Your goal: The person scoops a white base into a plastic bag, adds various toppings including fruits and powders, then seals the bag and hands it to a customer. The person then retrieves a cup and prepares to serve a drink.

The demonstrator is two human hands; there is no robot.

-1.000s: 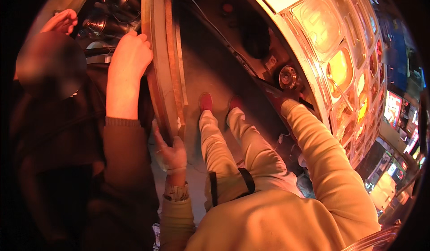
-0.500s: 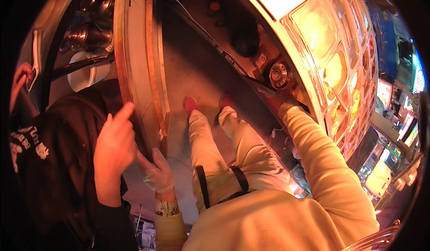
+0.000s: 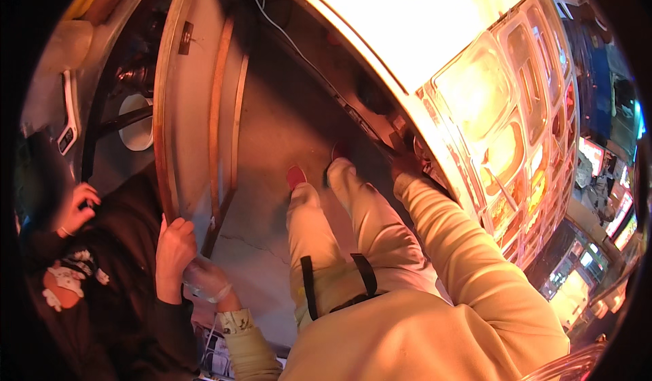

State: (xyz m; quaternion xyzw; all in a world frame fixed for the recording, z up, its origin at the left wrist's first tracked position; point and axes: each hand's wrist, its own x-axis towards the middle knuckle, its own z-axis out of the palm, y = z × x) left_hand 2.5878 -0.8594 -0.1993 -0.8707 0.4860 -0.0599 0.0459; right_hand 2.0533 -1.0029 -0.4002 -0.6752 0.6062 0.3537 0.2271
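My left hand (image 3: 206, 280), in a thin clear glove, is low at the left beside a light panel (image 3: 193, 89) with wooden edges. A co-worker's hand (image 3: 175, 245) overlaps it, closed near the panel's lower end, so my left fingers are mostly hidden. My right arm stretches toward the underside of the bright counter (image 3: 401, 75). There my right hand (image 3: 406, 165) sits in deep shadow beside the counter's edge. Its fingers do not show clearly, nor does anything in them.
Rows of clear containers (image 3: 475, 75) fill the counter's right side. The co-worker in black stands close at my left, other hand (image 3: 80, 208) raised near a white handle (image 3: 68, 113). A white bucket (image 3: 137, 123) stands behind the panel. A white cable (image 3: 285, 34) runs below the counter.
The view has shifted. My left hand has moved down and left, behind the co-worker's hand, whose pointing finger has folded in. My right hand remains under the counter's edge, now darker.
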